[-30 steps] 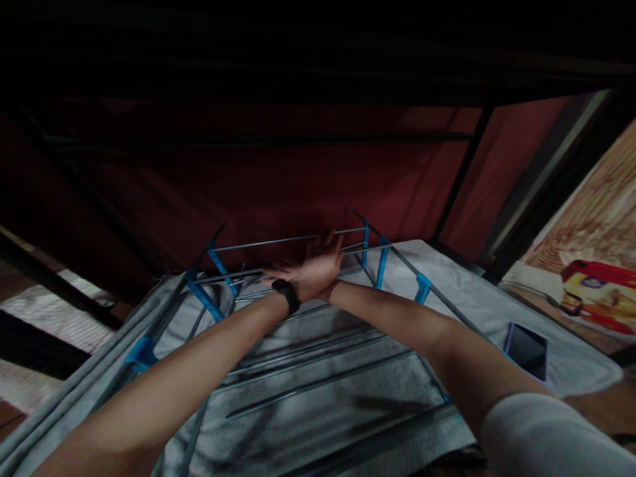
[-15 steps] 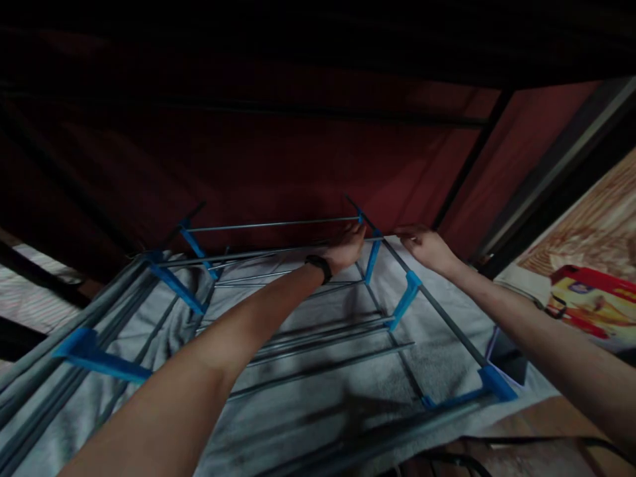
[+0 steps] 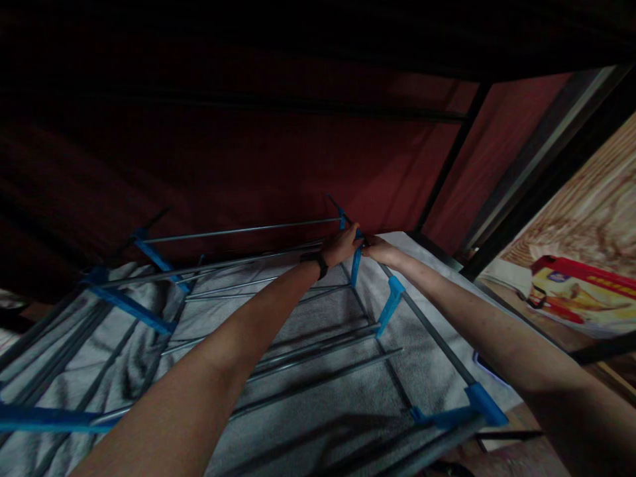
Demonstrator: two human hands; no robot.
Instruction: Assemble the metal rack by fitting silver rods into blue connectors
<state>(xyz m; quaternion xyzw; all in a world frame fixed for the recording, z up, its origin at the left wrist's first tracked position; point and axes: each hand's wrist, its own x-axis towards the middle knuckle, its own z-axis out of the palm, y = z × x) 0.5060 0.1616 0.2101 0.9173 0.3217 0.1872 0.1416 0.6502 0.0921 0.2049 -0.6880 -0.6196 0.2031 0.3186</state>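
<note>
Where the two forearms reach forward and draw together, my left hand [image 3: 342,247] and my right hand [image 3: 380,251] meet at a blue plastic bracket [image 3: 356,267] near the far right corner of a tubular metal rack [image 3: 318,345]. Fingers of both hands bend in about the top of this bracket and the tube beside it; they overlap the joint, so I cannot tell whether either hand grips. A black wristband [image 3: 314,264] encircles my left wrist. The rack lies on a rumpled grey blanket [image 3: 288,434], its thin rods running crosswise between side tubes; one rod [image 3: 342,372] shows a free end at the right. Obstructions: my left forearm hides part of the rods, and my right forearm partly covers a purple-edged phone [image 3: 489,368]. Behind the rack rises a dark red panel [image 3: 278,165], crossed by a black metal bar [image 3: 377,110] and bounded at right by a slanting black post [image 3: 447,162]. Far right, well apart: a red-and-yellow package [image 3: 579,296] beside a wood-grained surface [image 3: 591,205].
</note>
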